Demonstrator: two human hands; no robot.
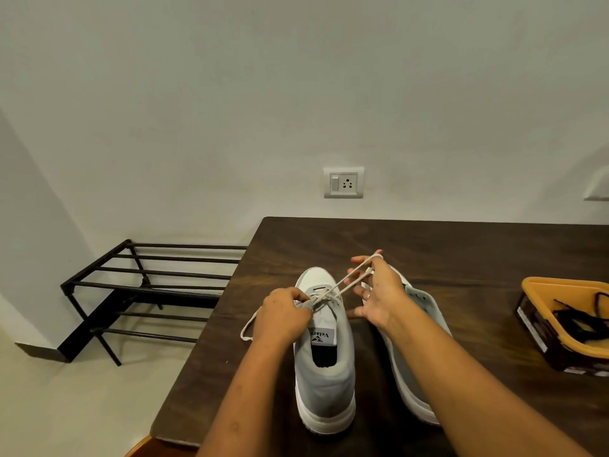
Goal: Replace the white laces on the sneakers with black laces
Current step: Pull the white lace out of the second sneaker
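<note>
Nearest the lens, two bare forearms (461, 374) run up from the bottom edge, and between them I see the heel of the left sneaker (324, 374), grey with a white sole, toe pointing away from me. It stands upright on the dark wooden table (461, 245).

The white lace (349, 280) is still threaded through this shoe's upper eyelets. The left hand (283, 319) sits over the tongue with its fingers curled, pinching the lace right at the eyelets. From there two strands rise slantwise, up and to the right, as a taut loop to the right hand (379, 291). That hand is raised above the toe area. The loop's far end goes over the forefinger and appears caught against the thumb, while the other fingers hang spread and loose. A slack end of the lace curls out to the left of the left hand and droops over the table.

The right sneaker (403, 374) stands just beside the first one, partly hidden under the right forearm.

Well apart, at the right edge, an orange basket (560, 285) holds black laces (580, 321). Left of the table, a black shoe rack (148, 275) stands on the floor against the wall, and a wall socket (343, 182) sits above the table's far edge.
</note>
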